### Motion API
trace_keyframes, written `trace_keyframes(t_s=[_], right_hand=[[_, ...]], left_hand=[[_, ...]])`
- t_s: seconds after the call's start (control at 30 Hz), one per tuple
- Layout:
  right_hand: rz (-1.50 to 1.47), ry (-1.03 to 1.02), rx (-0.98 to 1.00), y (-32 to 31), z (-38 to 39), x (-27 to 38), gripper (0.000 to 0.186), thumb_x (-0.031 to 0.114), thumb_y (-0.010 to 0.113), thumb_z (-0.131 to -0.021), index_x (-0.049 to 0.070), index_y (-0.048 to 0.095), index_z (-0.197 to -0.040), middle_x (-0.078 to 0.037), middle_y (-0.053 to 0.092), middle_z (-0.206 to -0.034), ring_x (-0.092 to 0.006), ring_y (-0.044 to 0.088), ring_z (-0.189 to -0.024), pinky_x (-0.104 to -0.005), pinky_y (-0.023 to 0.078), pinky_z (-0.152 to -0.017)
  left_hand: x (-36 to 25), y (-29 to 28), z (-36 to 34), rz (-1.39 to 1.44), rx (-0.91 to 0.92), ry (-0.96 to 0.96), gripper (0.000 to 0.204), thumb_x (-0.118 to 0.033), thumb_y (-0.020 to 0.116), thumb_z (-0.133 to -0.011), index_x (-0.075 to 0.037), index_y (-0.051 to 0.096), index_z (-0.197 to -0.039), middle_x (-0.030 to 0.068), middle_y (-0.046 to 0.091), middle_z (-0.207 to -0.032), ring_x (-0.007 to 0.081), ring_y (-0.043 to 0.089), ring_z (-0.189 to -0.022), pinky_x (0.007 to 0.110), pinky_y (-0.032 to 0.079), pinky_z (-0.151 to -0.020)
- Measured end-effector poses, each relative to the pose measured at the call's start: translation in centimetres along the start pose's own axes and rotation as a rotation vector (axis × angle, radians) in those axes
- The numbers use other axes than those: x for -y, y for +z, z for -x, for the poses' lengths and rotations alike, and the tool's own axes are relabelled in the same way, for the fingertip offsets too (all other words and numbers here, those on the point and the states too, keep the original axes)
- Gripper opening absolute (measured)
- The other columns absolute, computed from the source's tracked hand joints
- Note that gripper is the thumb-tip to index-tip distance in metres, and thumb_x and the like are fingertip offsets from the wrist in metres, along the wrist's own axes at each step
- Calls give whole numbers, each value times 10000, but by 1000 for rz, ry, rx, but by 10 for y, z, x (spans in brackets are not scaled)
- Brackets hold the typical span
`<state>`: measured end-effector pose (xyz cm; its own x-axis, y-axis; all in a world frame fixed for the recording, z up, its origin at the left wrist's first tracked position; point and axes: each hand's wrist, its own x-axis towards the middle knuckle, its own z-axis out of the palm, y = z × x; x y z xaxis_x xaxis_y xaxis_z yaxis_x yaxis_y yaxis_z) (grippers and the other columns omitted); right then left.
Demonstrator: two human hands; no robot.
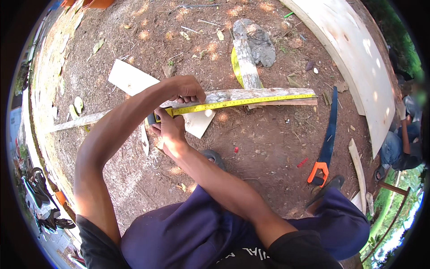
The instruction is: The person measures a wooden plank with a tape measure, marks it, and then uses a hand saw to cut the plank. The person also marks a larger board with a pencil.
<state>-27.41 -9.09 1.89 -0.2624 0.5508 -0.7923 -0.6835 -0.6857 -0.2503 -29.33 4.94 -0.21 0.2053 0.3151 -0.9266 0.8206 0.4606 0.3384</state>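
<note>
Tape measure (pixel 242 102) already lay along the board (pixel 251 93), right hand (pixel 172 131) gripping it, left hand (pixel 186 88) curled, hold unclear, no mark visible.

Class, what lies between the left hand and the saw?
In the head view: the yellow tape stretched along the plank, then dirt and small wood scraps.

The right hand (pixel 173 131) holds a tape measure (pixel 242 102) extended along a rough board (pixel 242 93).
</note>
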Motion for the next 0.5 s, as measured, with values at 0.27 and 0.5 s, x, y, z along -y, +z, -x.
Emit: trace_keyframes(t_s=[0.27,0.5], right_hand=[[510,-373,-207,-130,30,37,779,322,849,-773,-33,423,-1320,-154,610,-1132,-215,628,-966,-360,515,-858],[1003,-332,-831,-245,105,156,866,436,830,-758,-68,405,-1320,-283,614,-1180,-410,628,-1093,-483,499,-925]], left_hand=[[6,4,1,-278,-190,211,347,-265,770,-711,41,686,-852,148,680,-809,258,628,-756,396,500,-710],[-1,20,11,-188,-253,232,305,-170,787,-703,27,653,-894,142,665,-798,211,626,-740,364,495,-670]])
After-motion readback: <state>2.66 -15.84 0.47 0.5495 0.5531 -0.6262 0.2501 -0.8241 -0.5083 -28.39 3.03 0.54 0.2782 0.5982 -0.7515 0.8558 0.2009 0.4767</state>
